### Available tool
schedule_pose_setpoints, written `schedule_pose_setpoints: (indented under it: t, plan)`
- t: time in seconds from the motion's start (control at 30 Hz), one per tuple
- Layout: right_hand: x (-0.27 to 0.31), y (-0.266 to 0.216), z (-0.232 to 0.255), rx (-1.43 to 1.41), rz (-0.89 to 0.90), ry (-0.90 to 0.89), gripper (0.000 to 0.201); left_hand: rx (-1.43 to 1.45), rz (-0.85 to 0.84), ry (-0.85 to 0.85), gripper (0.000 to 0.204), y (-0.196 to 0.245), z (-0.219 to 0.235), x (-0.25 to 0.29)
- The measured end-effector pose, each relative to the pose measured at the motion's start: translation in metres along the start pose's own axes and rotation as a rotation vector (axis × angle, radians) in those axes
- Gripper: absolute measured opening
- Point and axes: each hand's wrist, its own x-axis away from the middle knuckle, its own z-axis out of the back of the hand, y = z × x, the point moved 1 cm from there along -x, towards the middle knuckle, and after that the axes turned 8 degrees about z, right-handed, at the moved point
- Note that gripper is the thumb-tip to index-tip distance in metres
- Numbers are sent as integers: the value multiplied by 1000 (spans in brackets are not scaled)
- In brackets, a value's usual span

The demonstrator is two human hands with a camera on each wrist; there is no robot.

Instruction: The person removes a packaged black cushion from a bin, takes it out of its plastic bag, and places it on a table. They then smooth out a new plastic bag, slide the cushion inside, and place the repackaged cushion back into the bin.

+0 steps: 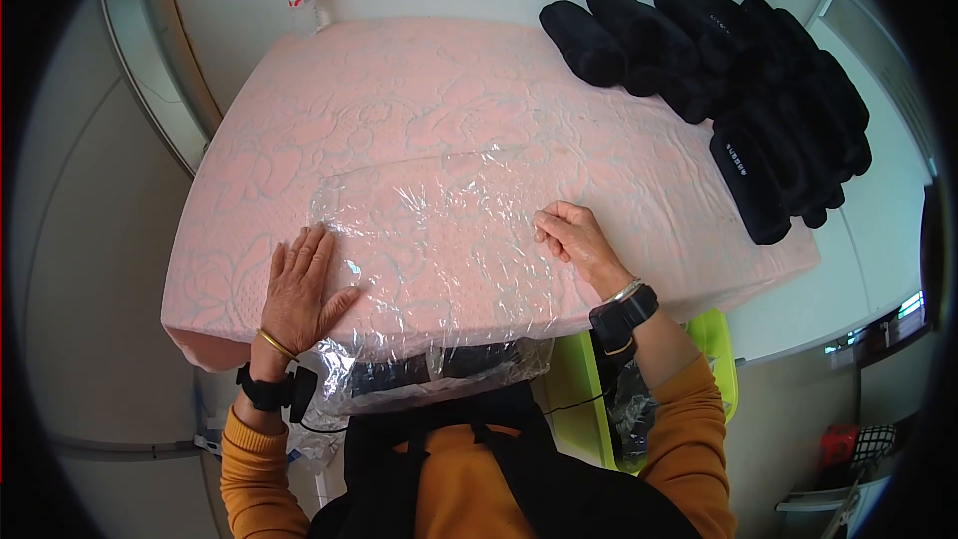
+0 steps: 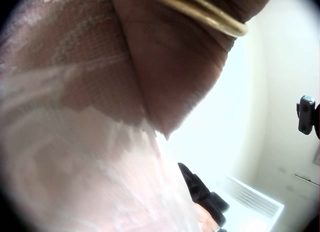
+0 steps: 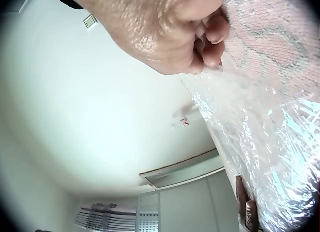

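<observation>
A clear plastic bag [image 1: 449, 240] lies spread over the pink patterned cover [image 1: 399, 90], its near end hanging over the table's front edge. At the bag's left side my left hand [image 1: 304, 284] rests flat, fingers straight and thumb spread. My right hand [image 1: 574, 238] has its fingers curled and pinches the bag's right edge. In the right wrist view the film [image 3: 240, 112] runs from those curled fingertips. The left wrist view shows the heel of the left hand [image 2: 175, 67] beside the film, its fingers hidden.
Several black cushion-like rolls [image 1: 748, 90] are piled at the back right. A plastic bottle [image 1: 299, 2] stands at the back left corner. Below the front edge, a green bin [image 1: 579, 394] holds something wrapped in clear plastic. A cable [image 1: 579, 403] runs near the right wrist.
</observation>
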Motion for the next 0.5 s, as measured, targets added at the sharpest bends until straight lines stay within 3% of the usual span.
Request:
schedule_pose_setpoints:
  t: [0.3,0.5]
  plan:
    - [5,-7,1,-5,5,-87,27,-7,18,30,80,-1,-4,0]
    - [63,-20,0,23,-10,-215,35,-61,116,85,80,-11,-11,-1]
